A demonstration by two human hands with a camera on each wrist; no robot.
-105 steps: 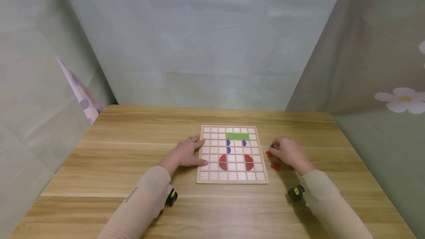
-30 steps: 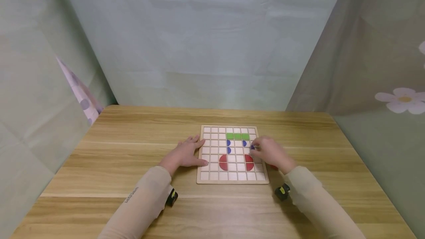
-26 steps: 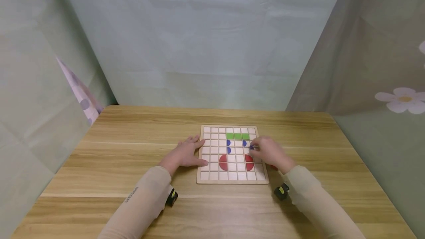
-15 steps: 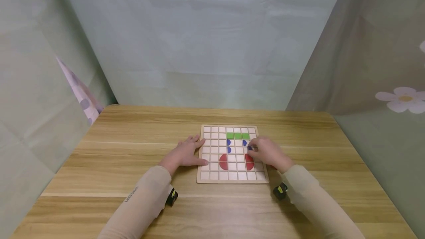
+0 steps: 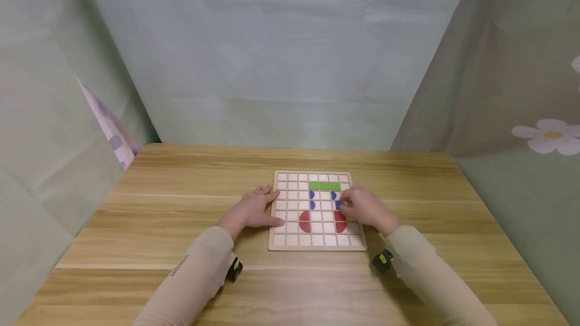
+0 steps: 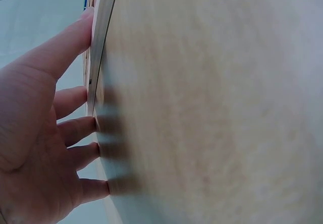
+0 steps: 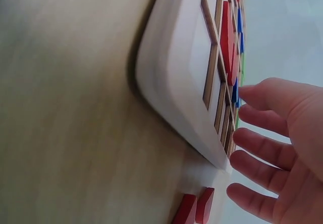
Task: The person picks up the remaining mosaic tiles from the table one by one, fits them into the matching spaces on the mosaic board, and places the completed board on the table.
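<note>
A square wooden grid board (image 5: 317,244) lies flat on the table. My left hand (image 5: 254,209) rests at its left edge, fingers spread, with the thumb and a fingertip on the frame. My right hand (image 5: 364,208) is over the board's right side. Its thumb and forefinger pinch a blue half-circle tile (image 5: 337,206) at a cell just above the right red tiles (image 5: 340,222). In the right wrist view the thumb tip meets that blue tile (image 7: 235,93), while the other fingers are bent loosely. The forefinger's contact is partly hidden.
On the board are green squares (image 5: 324,185), more blue half-circles (image 5: 312,195) and red tiles (image 5: 305,221) at lower left. Two loose red tiles (image 7: 204,205) lie on the table right of the board, hidden under the right hand in the head view. A curtain (image 5: 281,64) hangs behind the table.
My right hand came left from the loose tiles to the board with a blue half-circle. Over the last half second that tile went from tilted to lying lower, at the cell. My left hand stayed put.
</note>
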